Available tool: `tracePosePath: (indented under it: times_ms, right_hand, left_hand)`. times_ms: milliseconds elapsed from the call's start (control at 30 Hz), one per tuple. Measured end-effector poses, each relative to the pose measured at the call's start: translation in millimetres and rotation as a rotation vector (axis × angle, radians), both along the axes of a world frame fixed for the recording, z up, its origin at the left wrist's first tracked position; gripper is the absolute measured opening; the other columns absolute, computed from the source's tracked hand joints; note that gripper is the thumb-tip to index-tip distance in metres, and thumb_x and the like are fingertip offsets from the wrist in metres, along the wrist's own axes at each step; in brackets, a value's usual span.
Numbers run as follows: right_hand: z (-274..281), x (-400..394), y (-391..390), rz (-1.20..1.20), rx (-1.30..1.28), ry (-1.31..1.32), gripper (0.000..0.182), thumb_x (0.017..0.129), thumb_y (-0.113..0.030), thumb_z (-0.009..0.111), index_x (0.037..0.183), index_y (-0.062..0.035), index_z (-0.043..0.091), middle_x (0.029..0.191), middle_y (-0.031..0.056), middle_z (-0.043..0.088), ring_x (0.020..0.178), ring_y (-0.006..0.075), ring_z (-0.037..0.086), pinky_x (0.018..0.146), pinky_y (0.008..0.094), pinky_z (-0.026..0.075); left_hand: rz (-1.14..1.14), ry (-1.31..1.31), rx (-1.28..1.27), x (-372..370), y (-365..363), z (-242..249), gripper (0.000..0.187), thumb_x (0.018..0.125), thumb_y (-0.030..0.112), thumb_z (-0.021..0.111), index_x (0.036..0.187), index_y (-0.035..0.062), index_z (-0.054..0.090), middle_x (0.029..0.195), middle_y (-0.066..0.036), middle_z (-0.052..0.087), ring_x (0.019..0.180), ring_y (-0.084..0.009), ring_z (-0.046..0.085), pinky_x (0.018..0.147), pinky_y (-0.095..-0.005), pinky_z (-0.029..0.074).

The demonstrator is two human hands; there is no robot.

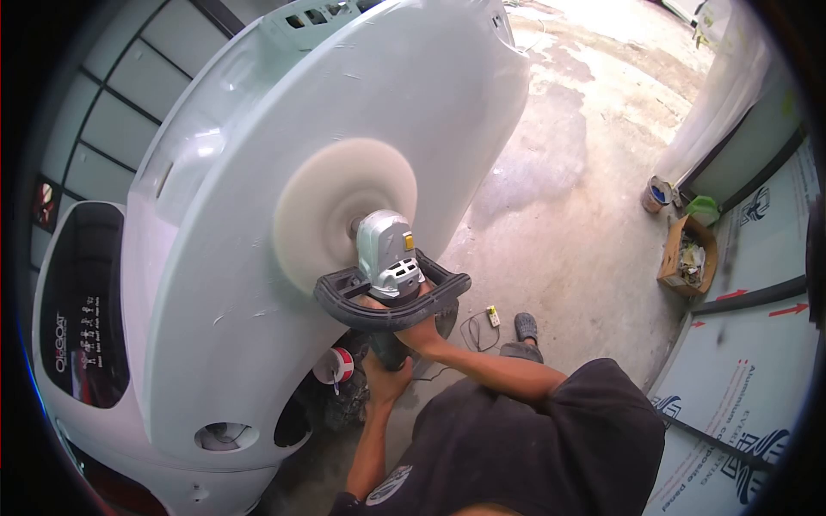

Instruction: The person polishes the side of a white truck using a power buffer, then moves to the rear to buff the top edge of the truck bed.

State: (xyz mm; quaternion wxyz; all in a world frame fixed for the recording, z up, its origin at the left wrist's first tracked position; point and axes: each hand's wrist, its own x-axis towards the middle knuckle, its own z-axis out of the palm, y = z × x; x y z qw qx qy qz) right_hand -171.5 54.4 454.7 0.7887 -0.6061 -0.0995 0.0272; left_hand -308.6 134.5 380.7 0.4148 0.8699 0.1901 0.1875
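Both my hands hold a polisher [391,245] with a grey head and a black loop handle [387,316]. My left hand [389,377] is closed round its dark rear body. My right hand [420,334] is closed round the body behind the head, partly hidden by the loop handle. Its large pale round pad [323,198] is blurred as if spinning and appears to lie against the white car body panel [258,284].
A cord leads to a power strip [493,316] on the concrete floor [551,224]. A red-and-white tub [334,366] stands below the panel. At right are a bucket [657,194], a cardboard box [688,256] and printed wall panels [731,370]. Dark rear glass [82,301] is at left.
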Motion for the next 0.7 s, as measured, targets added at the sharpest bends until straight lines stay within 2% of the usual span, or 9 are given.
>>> tracePosePath:
  times_ms: [33, 100, 167, 233, 267, 333, 400, 533, 700]
  right_hand:
    - [0, 11, -2, -0.088, -0.016, -0.08, 0.059, 0.074, -0.036, 0.092, 0.109, 0.001, 0.062, 0.106, 0.0116, 0.065, 0.098, 0.0234, 0.065, 0.088, 0.0367, 0.052]
    - [-9, 42, -10, -0.133, -0.014, -0.158, 0.058, 0.074, -0.029, 0.092, 0.112, 0.001, 0.061, 0.106, 0.0113, 0.065, 0.1, 0.0229, 0.064, 0.09, 0.0368, 0.051]
    - [-20, 72, -12, -0.091, 0.196, 0.007, 0.055, 0.074, -0.024, 0.092, 0.112, 0.0008, 0.06, 0.105, 0.0102, 0.066, 0.098, 0.0215, 0.065, 0.088, 0.0366, 0.052]
    - [-27, 112, -26, 0.003, 0.15, -0.021, 0.05, 0.081, -0.01, 0.084, 0.123, -0.0004, 0.057, 0.108, 0.007, 0.068, 0.097, 0.0159, 0.066, 0.087, 0.0323, 0.054]
    - [-25, 132, -30, 0.003, 0.178, 0.011, 0.042, 0.082, -0.008, 0.082, 0.118, -0.0009, 0.061, 0.105, 0.0061, 0.069, 0.096, 0.015, 0.067, 0.086, 0.0318, 0.054]
    - [-1, 160, -42, -0.02, 0.273, 0.083, 0.027, 0.084, -0.003, 0.078, 0.108, -0.0016, 0.066, 0.1, 0.0054, 0.07, 0.091, 0.0139, 0.067, 0.083, 0.0306, 0.055]
    - [3, 185, -52, -0.013, 0.303, 0.126, 0.029, 0.084, -0.006, 0.079, 0.11, -0.0016, 0.066, 0.1, 0.0051, 0.069, 0.088, 0.0142, 0.066, 0.081, 0.0299, 0.055]
    - [-6, 193, -59, -0.032, 0.344, 0.22, 0.033, 0.084, -0.012, 0.081, 0.112, -0.0022, 0.065, 0.102, 0.005, 0.068, 0.088, 0.0136, 0.066, 0.08, 0.0306, 0.055]
    - [-51, 131, -41, -0.001, 0.24, 0.201, 0.035, 0.085, -0.012, 0.081, 0.113, -0.0042, 0.062, 0.103, 0.0034, 0.067, 0.093, 0.0149, 0.065, 0.087, 0.0312, 0.053]
  left_hand:
    - [0.005, -0.013, 0.0, 15, -7, 5, 0.039, 0.073, 0.003, 0.073, 0.11, -0.0048, 0.066, 0.097, -0.019, 0.074, 0.092, -0.0308, 0.074, 0.081, -0.0375, 0.055]
    - [0.002, -0.001, -0.027, 47, -22, 17, 0.041, 0.073, 0.003, 0.072, 0.113, -0.0047, 0.065, 0.098, -0.021, 0.074, 0.095, -0.0331, 0.074, 0.082, -0.0377, 0.055]
    - [0.003, 0.019, -0.041, 79, -34, 26, 0.044, 0.073, 0.003, 0.072, 0.115, -0.0046, 0.063, 0.1, -0.023, 0.073, 0.098, -0.0358, 0.074, 0.084, -0.0382, 0.055]
    - [-0.008, 0.047, -0.046, 113, -44, 34, 0.048, 0.073, 0.003, 0.072, 0.119, -0.0045, 0.062, 0.102, -0.025, 0.073, 0.101, -0.0388, 0.073, 0.086, -0.039, 0.055]
    - [-0.007, 0.063, 0.024, 130, -51, 43, 0.048, 0.073, 0.005, 0.074, 0.118, -0.0042, 0.06, 0.1, -0.027, 0.072, 0.101, -0.0432, 0.071, 0.085, -0.0428, 0.056]
    - [-0.003, 0.104, 0.017, 159, -57, 44, 0.046, 0.073, 0.007, 0.074, 0.115, -0.0039, 0.06, 0.098, -0.028, 0.072, 0.098, -0.0453, 0.071, 0.083, -0.0457, 0.056]
    - [-0.001, 0.129, 0.052, 182, -63, 49, 0.044, 0.073, 0.01, 0.075, 0.111, -0.0036, 0.059, 0.094, -0.029, 0.071, 0.095, -0.0482, 0.069, 0.081, -0.0497, 0.056]
    - [-0.016, 0.18, 0.096, 187, -65, 43, 0.045, 0.072, 0.011, 0.075, 0.112, -0.0039, 0.059, 0.095, -0.03, 0.071, 0.094, -0.0489, 0.069, 0.081, -0.0505, 0.056]
    - [0.028, 0.199, 0.09, 126, -59, 29, 0.048, 0.072, 0.011, 0.074, 0.115, -0.0047, 0.059, 0.097, -0.03, 0.07, 0.096, -0.049, 0.068, 0.083, -0.0498, 0.055]
